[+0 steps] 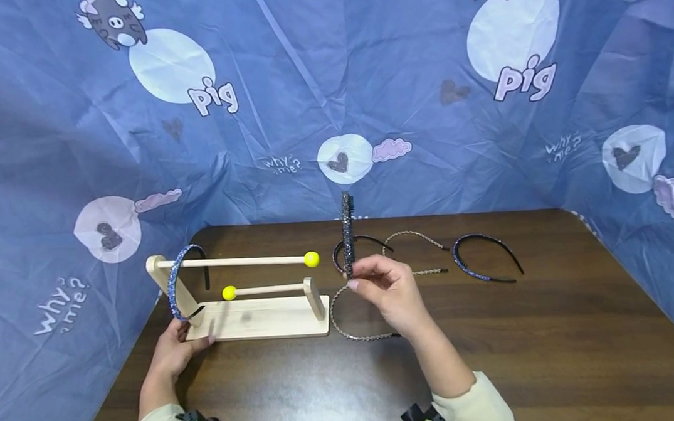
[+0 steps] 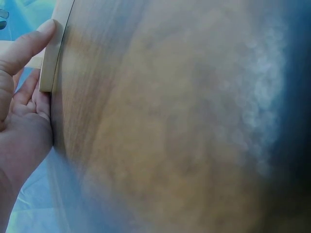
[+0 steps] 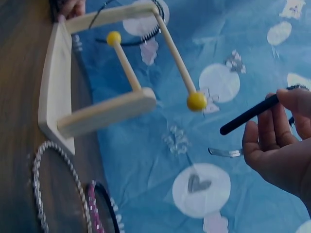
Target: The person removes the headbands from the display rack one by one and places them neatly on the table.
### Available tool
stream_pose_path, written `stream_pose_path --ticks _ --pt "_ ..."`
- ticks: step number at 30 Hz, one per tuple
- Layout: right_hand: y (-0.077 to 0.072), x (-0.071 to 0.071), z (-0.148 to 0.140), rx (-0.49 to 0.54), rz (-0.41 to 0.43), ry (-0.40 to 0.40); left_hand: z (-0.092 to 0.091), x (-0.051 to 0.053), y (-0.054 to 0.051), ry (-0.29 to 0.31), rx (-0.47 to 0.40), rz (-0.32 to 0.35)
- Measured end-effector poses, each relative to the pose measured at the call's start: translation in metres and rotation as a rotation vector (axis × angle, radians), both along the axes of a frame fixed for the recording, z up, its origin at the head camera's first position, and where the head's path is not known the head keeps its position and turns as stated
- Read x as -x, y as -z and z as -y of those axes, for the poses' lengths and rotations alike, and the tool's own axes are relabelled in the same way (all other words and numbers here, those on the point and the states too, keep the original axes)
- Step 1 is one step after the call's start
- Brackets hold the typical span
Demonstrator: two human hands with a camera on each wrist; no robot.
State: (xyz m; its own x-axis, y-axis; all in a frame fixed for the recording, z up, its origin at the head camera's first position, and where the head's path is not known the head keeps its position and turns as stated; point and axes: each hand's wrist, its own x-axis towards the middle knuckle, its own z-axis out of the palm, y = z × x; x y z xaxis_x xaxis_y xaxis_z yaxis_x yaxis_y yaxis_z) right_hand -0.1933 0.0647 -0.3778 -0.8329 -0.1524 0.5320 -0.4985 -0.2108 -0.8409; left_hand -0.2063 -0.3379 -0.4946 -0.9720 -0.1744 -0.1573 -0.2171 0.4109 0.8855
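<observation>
Upright in the head view, a black glittery headband (image 1: 347,229) is pinched near its lower end by my right hand (image 1: 394,299). In the right wrist view its smooth black end (image 3: 248,115) sticks out past the fingers. To the left stands a pale wooden rack (image 1: 262,317) with two rods tipped by yellow balls (image 1: 312,258). My left hand (image 1: 171,356) grips the left end of the rack's base, thumb over the edge; some fingers are hidden behind it. A blue sparkly headband (image 1: 173,283) hangs on the upper rod beside the left post.
On the brown table (image 1: 573,326) lie a braided light headband (image 1: 356,338) right of the rack, another braided one (image 1: 414,233) farther back, a dark headband (image 1: 339,251) partly hidden, and a blue one (image 1: 466,267) to the right. Blue printed cloth (image 1: 286,81) surrounds the table.
</observation>
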Motion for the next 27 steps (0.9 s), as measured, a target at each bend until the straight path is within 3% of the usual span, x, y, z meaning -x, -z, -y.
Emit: stream_pose_path --ticks 13,27 --pt "0.012 0.015 -0.053 -0.117 -0.057 -0.131 -0.001 0.002 0.000 -0.009 0.015 0.002" --pt "0.025 0.020 -0.086 -0.144 -0.021 -0.151 0.001 0.000 0.000 -0.002 0.012 0.006"
